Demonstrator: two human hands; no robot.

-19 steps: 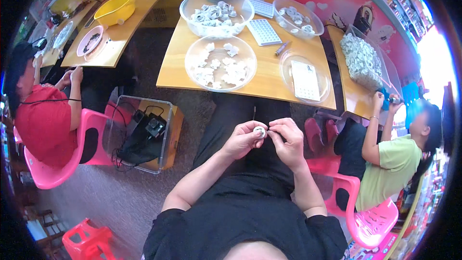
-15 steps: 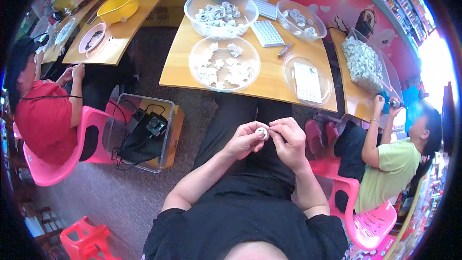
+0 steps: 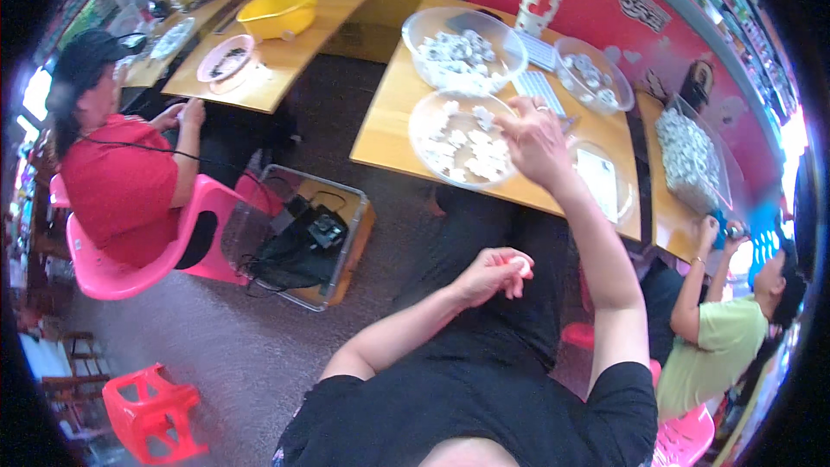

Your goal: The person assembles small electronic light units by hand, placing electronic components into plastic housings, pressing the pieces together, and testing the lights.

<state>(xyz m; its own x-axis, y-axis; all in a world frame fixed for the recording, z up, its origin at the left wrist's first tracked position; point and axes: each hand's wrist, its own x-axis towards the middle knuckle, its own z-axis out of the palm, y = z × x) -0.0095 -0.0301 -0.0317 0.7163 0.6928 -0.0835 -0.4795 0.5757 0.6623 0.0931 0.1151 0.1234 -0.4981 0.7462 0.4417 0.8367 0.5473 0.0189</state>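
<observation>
My left hand (image 3: 489, 278) is held over my lap, its fingers closed around a small white round piece (image 3: 522, 265). The kind of piece is too small to make out. My right hand (image 3: 534, 140) is stretched forward above the table, at the right rim of a shallow clear bowl (image 3: 412, 140). White, petal-shaped pieces (image 3: 489, 152) lie scattered in that bowl. The right fingers are bent down towards them, and blur hides whether anything is between the fingertips.
Behind stands a larger clear bowl (image 3: 411, 50) of white ring-like parts. White gridded trays (image 3: 538, 90), another clear bowl (image 3: 624, 102), a dish with a white card (image 3: 596, 180) and a spotted tumbler (image 3: 543, 2) share the table (image 3: 380, 143). People sit left and right; a crate (image 3: 350, 246) stands left.
My right hand has left the white piece and reached forward to the shallow bowl. The left hand still holds the piece over my lap. The whole view has shifted.
</observation>
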